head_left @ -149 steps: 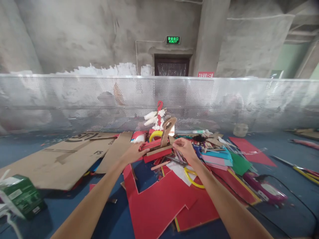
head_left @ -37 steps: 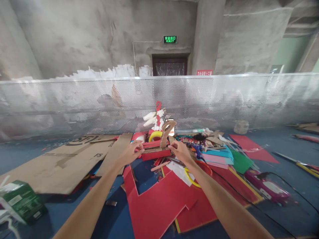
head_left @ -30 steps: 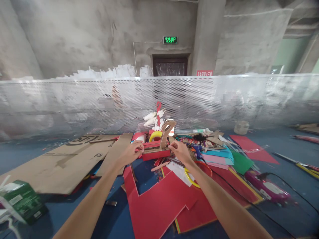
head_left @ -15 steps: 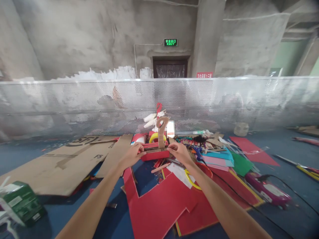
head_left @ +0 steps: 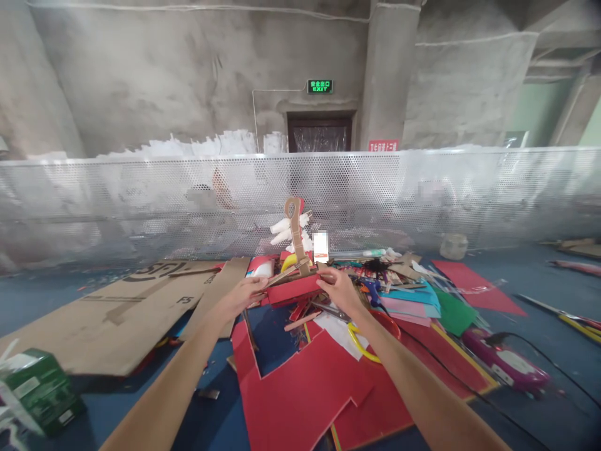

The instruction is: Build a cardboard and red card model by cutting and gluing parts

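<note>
Seemingly light yet crushable, the cardboard piece [head_left: 293, 290] holds best where left hand [head_left: 245, 295] and right hand [head_left: 339, 290] fingers pinch its ends.

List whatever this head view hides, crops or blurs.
All in the head view:
Underside of the red-and-brown cardboard piece: faces away from the camera.
Curved yellow object: partly hidden behind that piece.
Yellow loop-shaped handle: one side covered by the right forearm.
Metal scissors with yellow handles: ends cut off by the right edge.
Green printed box: small print too blurred.
</note>
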A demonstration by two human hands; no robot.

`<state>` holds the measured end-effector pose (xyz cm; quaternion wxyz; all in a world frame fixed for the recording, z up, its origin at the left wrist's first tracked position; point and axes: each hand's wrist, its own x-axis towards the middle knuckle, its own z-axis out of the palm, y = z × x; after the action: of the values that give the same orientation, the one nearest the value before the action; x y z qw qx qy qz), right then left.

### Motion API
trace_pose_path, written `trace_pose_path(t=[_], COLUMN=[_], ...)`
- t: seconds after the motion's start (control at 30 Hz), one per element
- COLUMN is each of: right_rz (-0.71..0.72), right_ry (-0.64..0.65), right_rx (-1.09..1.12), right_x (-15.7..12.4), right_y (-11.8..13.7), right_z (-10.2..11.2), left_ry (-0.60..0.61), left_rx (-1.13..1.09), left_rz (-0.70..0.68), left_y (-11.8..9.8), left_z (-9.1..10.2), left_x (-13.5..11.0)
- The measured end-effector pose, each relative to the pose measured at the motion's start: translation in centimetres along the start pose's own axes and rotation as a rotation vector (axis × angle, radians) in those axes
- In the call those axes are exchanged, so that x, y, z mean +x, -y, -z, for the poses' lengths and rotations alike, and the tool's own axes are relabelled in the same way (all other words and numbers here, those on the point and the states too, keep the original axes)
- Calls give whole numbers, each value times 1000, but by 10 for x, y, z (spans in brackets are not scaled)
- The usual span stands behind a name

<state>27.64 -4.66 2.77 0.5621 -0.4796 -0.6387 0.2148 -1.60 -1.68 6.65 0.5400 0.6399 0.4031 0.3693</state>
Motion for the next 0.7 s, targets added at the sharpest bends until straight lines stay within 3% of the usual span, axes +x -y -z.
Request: trace_pose_path(t=[0.2, 0.4, 0.57, 0.7], right_rz=[-10, 46, 69, 87], right_ry=[62, 189, 153, 170], right_rx=[11, 56, 10, 99], right_x=[0, -1, -5, -12], right_y=[-3, -7, 7, 36], right_z=[-3, -13, -10, -9], left_ry=[-41, -61, -265, -201], left_rx=[-117, 121, 447, 477], left_rz=[-76, -58, -271, -439], left_y=[-5, -6, -18, -25], left_z=[7, 2, -4, -27], left_x=[3, -1, -2, -5])
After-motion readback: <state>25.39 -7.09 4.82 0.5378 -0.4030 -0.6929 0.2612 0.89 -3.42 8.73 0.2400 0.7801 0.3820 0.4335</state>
